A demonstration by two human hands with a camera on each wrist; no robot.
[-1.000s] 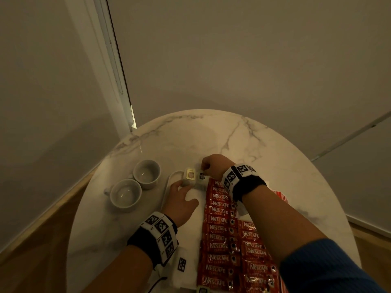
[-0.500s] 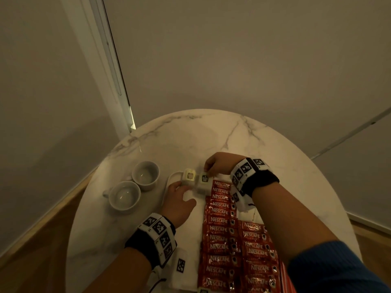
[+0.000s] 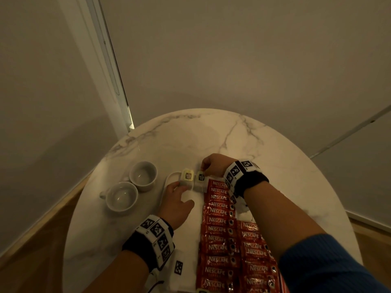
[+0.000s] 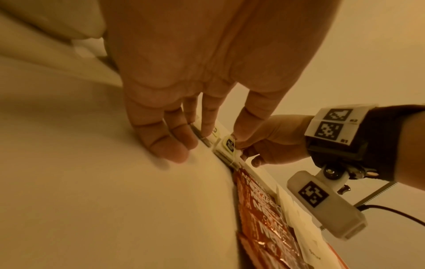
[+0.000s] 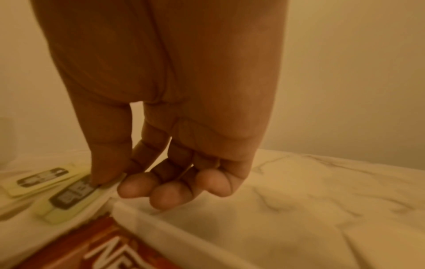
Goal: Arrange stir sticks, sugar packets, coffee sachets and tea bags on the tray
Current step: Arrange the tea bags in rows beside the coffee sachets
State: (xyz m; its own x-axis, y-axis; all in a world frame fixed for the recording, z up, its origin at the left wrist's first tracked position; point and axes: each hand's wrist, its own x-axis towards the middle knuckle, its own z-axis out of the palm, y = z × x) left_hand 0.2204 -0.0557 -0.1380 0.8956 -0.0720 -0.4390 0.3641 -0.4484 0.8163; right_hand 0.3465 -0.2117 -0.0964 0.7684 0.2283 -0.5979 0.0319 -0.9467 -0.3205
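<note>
Clearly both hands are squaring up two tea bags at the white tray's [image 3: 167, 182] far end. The left hand [image 3: 176, 205] lies flat, straight fingers pinning one tea bag [image 3: 187, 179] so it stays aligned; the right hand [image 3: 213, 166] pinches the tag of the second tea bag [image 3: 200, 182], beside the Nescafé coffee sachets [image 3: 219, 220] laid in rows.

far half of the bench [image 3: 243, 134] is wide open for my fingers, but two cups [image 3: 131, 187] crowd the left and the coffee sachets [image 3: 220, 218] fill the tray [image 3: 169, 176] on the right
</note>
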